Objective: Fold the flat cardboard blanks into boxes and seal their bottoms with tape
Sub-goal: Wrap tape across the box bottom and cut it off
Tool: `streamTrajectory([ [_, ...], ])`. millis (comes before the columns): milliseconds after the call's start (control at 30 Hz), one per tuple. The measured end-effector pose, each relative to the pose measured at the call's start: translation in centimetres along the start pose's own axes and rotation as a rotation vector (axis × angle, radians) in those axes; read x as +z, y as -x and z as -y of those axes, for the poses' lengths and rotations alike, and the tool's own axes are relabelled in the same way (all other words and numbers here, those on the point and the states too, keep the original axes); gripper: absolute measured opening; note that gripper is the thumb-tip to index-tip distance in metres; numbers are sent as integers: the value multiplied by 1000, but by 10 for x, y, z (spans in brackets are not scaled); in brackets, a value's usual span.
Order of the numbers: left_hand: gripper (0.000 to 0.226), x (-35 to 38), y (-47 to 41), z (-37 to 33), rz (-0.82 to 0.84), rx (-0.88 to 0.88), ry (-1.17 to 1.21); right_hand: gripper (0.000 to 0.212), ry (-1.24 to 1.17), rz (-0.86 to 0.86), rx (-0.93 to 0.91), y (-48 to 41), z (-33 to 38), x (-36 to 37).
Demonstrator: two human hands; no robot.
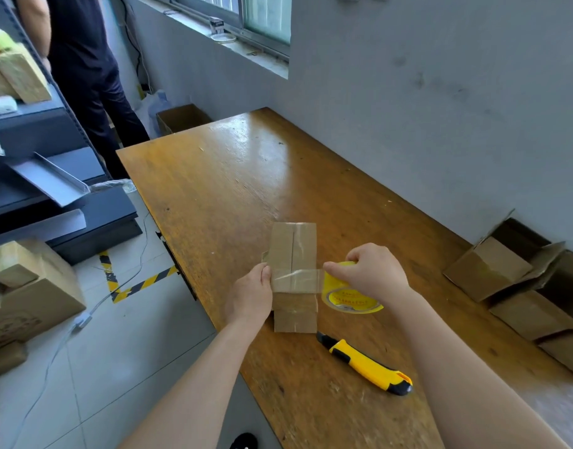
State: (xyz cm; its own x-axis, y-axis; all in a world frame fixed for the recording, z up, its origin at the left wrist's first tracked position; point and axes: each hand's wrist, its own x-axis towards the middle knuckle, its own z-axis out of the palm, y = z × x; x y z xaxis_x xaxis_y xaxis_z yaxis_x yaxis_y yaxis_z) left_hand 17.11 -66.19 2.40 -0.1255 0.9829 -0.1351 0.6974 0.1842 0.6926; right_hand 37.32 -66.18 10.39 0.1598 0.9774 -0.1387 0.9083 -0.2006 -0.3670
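Note:
A small folded cardboard box (294, 247) stands on the wooden table (220, 189) with its taped bottom facing up, a seam running down its middle. A strip of clear tape (296, 280) stretches across it from left to right. My left hand (251, 296) presses the tape's end against the box's left side. My right hand (372, 273) grips the yellow tape roll (346, 294) just right of the box, with the tape still joined to the roll.
A yellow and black utility knife (367, 366) lies on the table in front of the box. Several folded boxes (518, 286) are piled at the right against the wall. A person in dark clothes (84, 69) stands at the far left beside shelves and cartons.

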Motion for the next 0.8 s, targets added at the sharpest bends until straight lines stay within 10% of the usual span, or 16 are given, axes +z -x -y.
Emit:
streamTrajectory([
  [800,57,4,-16,-19,121,-69,150,50,0,48,76,7,11,39],
])
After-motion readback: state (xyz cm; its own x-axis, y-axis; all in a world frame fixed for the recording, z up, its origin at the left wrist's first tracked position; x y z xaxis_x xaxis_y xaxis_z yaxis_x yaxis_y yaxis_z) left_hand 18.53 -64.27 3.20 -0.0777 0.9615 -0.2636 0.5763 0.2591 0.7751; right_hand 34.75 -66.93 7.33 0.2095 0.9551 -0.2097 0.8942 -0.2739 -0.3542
